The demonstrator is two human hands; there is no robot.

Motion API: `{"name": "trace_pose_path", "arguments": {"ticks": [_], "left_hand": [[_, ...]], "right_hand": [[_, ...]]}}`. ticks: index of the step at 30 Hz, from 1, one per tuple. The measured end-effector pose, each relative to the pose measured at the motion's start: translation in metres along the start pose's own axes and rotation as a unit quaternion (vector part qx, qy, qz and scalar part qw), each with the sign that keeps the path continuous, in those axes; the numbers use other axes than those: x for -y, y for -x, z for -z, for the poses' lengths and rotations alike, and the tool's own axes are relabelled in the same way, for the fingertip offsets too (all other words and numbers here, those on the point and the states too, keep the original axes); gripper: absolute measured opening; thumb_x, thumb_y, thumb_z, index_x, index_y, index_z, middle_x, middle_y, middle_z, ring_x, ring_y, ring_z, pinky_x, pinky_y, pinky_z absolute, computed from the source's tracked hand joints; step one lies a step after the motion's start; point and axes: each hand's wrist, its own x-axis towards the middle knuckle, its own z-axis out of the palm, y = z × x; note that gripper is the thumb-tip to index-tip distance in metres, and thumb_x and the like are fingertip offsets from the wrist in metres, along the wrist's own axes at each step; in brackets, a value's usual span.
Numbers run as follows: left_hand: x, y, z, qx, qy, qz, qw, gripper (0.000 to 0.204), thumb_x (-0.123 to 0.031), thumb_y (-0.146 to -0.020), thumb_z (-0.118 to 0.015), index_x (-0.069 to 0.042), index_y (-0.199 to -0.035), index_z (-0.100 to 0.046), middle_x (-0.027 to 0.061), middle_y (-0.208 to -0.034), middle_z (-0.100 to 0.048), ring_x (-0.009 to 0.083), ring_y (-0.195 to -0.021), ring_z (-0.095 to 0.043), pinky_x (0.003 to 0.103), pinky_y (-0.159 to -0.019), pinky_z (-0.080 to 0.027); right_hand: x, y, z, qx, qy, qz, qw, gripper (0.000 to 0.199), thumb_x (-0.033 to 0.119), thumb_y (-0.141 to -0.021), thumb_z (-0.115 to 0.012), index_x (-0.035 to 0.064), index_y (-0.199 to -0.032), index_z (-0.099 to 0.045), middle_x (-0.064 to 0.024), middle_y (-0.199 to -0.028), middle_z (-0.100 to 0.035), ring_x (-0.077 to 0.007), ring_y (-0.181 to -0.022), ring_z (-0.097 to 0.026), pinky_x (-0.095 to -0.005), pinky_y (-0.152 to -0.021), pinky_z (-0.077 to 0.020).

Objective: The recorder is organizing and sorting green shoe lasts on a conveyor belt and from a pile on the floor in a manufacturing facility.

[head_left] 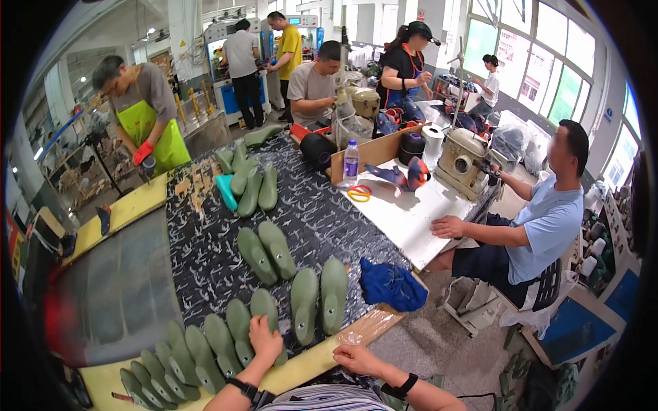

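My left hand (265,340) is closed around the lower part of a green shoe last (264,306) standing in a row along the table's near edge. Several more green lasts (201,349) lean side by side to its left, sole faces showing, most with a small round metal spot. To the right of that hand lies a pair of larger lasts (304,305). My right hand (358,359) hovers at the yellow padded edge (301,366), fingers curled in; what they hold, if anything, is hidden. Farther up the dark patterned tabletop (322,226) sits another pair of lasts (256,256).
A blue cloth (391,284) lies at the table's right corner. More lasts (250,185) and a turquoise one (225,192) are farther back. On the right, a person (548,212) sits at a sewing machine (462,161) beside a white worktop (394,212) with orange-handled scissors (359,193).
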Motion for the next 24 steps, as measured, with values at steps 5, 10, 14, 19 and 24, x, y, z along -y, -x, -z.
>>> {"name": "trace_pose_path", "arguments": {"ticks": [5, 10, 14, 19, 24], "left_hand": [[-0.001, -0.004, -0.003, 0.030, 0.001, -0.017, 0.999, 0.043, -0.009, -0.071, -0.060, -0.005, -0.114, -0.061, 0.0186, -0.121, -0.046, 0.0380, -0.116, -0.044, 0.048, -0.094, -0.037], [0.000, 0.000, 0.009, 0.039, 0.001, -0.013, 0.999, 0.039, -0.009, -0.072, -0.060, -0.006, -0.111, -0.064, 0.0181, -0.121, -0.045, 0.0380, -0.117, -0.043, 0.049, -0.095, -0.037], [0.009, 0.008, 0.001, 0.033, -0.006, -0.028, 0.999, 0.037, -0.009, -0.072, -0.061, -0.007, -0.109, -0.064, 0.0176, -0.120, -0.046, 0.0382, -0.115, -0.044, 0.050, -0.094, -0.038], [0.028, 0.003, -0.006, 0.014, -0.025, -0.053, 0.998, 0.035, -0.008, -0.070, -0.060, -0.006, -0.104, -0.064, 0.0167, -0.111, -0.050, 0.0374, -0.104, -0.051, 0.047, -0.089, -0.043], [0.026, -0.019, -0.009, 0.039, -0.037, -0.116, 0.992, 0.036, -0.007, -0.072, -0.057, -0.001, -0.107, -0.062, 0.0179, -0.110, -0.054, 0.0340, -0.107, -0.053, 0.041, -0.094, -0.042]], "right_hand": [[-0.022, 0.031, -0.064, 0.009, -0.012, 0.023, 1.000, 0.038, 0.029, -0.092, -0.059, -0.0028, -0.113, -0.060, -0.0144, -0.097, -0.069, -0.0198, -0.088, -0.065, -0.0312, -0.079, -0.0503], [-0.085, 0.082, -0.094, -0.061, 0.033, -0.093, 0.993, 0.035, 0.027, -0.091, -0.059, -0.0024, -0.111, -0.063, -0.0129, -0.094, -0.069, -0.0176, -0.086, -0.063, -0.0318, -0.078, -0.0500], [-0.119, 0.124, -0.114, -0.101, -0.006, -0.182, 0.978, 0.033, 0.026, -0.092, -0.059, -0.0031, -0.106, -0.064, -0.0090, -0.085, -0.069, -0.0146, -0.079, -0.062, -0.0309, -0.074, -0.0492], [-0.135, 0.157, -0.128, -0.188, 0.018, -0.124, 0.974, 0.034, 0.030, -0.090, -0.061, -0.0007, -0.104, -0.064, -0.0163, -0.090, -0.069, -0.0251, -0.081, -0.066, -0.0358, -0.073, -0.0506], [-0.156, 0.248, -0.137, -0.285, -0.043, -0.210, 0.934, 0.033, 0.029, -0.089, -0.059, -0.0002, -0.104, -0.064, -0.0179, -0.088, -0.068, -0.0268, -0.081, -0.066, -0.0372, -0.073, -0.0511]]}}
